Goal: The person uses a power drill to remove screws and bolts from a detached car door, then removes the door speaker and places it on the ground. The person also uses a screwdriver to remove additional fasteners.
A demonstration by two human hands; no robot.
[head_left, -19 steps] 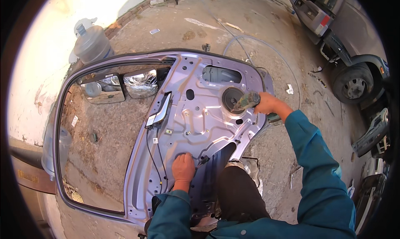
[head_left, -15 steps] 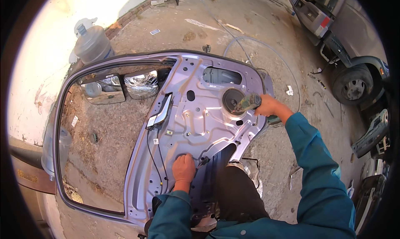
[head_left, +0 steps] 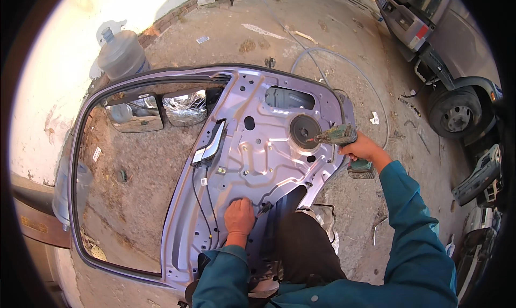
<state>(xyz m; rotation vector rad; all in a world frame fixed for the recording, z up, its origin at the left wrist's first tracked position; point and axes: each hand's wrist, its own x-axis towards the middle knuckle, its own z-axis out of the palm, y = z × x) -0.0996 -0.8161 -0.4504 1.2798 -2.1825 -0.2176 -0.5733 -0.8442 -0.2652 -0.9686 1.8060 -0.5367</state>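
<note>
Within the right hand point(head_left: 362, 147), a drill point(head_left: 341, 134) partly over the speaker point(head_left: 300, 126).

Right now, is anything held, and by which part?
The right hand grips the green pistol-shaped power drill by its handle. The left hand lies on the purple metal car door; whether it grips anything cannot be told.

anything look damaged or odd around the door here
Yes: seen through the frame of the door, the right-hand mirror has a crinkled, streaky surface, unlike the smoother mirror beside it. Cracking or wrapping, I cannot tell.
</note>
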